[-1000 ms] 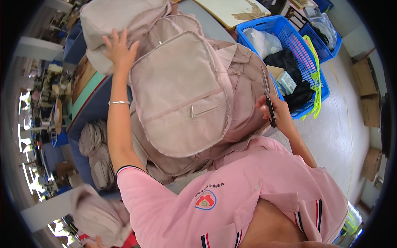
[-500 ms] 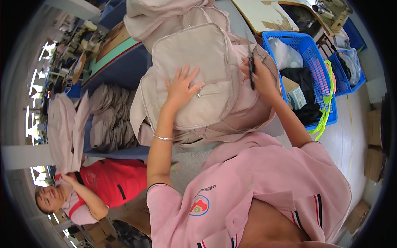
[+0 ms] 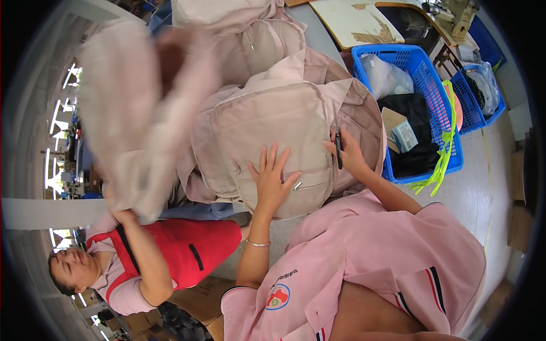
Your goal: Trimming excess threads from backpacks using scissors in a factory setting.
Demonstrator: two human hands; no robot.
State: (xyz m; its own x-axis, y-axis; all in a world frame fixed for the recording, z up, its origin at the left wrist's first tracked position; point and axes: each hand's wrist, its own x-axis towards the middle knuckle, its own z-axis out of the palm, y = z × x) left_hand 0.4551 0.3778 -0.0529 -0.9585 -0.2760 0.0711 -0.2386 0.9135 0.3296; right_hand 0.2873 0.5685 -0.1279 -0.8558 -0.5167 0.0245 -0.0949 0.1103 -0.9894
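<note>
A pale pinkish-beige backpack lies in front of me, its front panel facing up, with a zipper pull near the lower edge. My left hand rests flat on that panel, fingers spread, beside the zipper pull. Slim black thread snips are gripped in my right hand, at the panel's right edge next to the open side of the bag. The blades' exact contact with the fabric cannot be made out.
More beige bags are heaped behind. At left, a co-worker in a red apron holds a motion-blurred beige bag close to the pile. A blue basket with plastic bags, dark cloth and a small box stands at right, neon-yellow strips over its rim.
The backpack under my hands has shifted and turned. My left hand moved right and nearer me; my right hand moved nearer with the snips. The co-worker's bag swung up toward the pile.
</note>
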